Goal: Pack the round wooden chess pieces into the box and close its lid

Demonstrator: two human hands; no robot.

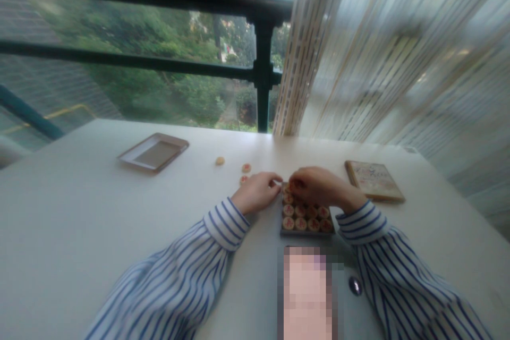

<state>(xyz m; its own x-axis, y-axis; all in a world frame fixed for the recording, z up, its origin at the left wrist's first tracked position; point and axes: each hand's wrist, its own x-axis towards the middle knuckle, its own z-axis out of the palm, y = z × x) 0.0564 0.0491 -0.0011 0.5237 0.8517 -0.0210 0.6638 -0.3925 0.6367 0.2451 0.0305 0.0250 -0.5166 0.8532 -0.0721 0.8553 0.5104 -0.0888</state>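
In the head view, your box (306,234) is sitting on the table (71,212), a bit right of the middle. Think of the box as the middle of a clock. Little discs (300,223) with red marks are lying inside it in rows.

Your right hand (319,183) is hanging over the far part of the box, at twelve o'clock. Its fingers are bending down at the far left corner, right by a disc. I cannot tell if they are gripping it or only touching it. Your left hand (258,191) is resting just beside the box, between nine and ten o'clock. Its finger and thumb are standing a little apart, and no disc is showing between them.

The job is looking mostly done. The two near rows are holding four discs each. More are showing up the left side, but your right hand is covering the rest, so I cannot count them. Three are lying outside, near ten o'clock: a plain disc (220,161), a red disc (246,168), and a half-hidden disc (244,179) by your left hand. So a little bit seems left.

Farther out, a tray (159,154) is lying between nine and ten o'clock. A case (376,180) with writing is lying between two and three.
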